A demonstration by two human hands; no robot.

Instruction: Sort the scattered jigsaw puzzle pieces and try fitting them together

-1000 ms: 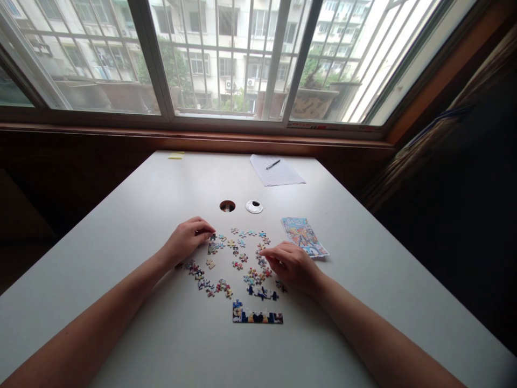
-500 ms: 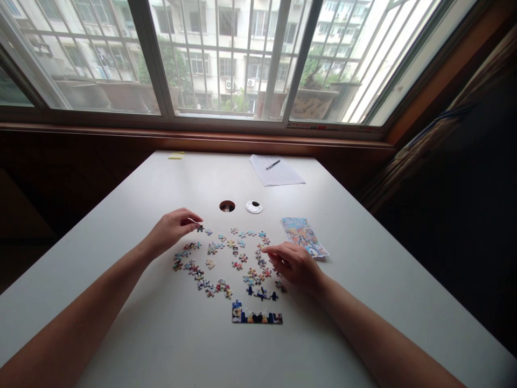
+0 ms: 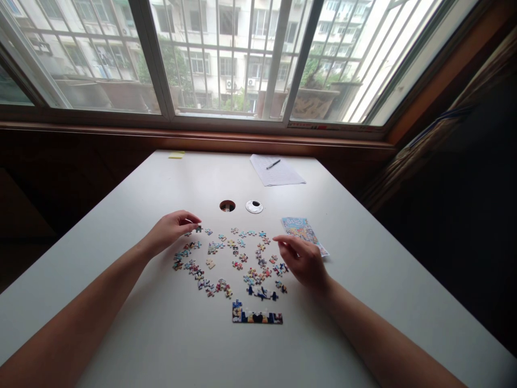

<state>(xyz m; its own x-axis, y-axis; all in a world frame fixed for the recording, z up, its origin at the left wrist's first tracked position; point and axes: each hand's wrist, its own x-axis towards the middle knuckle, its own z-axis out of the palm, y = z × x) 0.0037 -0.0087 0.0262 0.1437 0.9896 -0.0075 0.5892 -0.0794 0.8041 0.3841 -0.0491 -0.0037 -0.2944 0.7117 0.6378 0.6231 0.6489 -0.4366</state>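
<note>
Above scattered pieces (image 3: 238, 265), left hand (image 3: 169, 230) pinches one piece (image 3: 197, 228); right hand (image 3: 302, 261) hovers curled.

Just two bare arms here, one on the left, one on the right, uncovered from the near edge right down to the wrists. The left hand (image 3: 169, 231) and right hand (image 3: 304, 262) are bare too.

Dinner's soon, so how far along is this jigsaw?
Done: one short joined strip at the near edge, plus a small dark cluster. In hand: the left hand pinches one puzzle piece; the right hand is over loose pieces. Left: most pieces, scattered.
</note>
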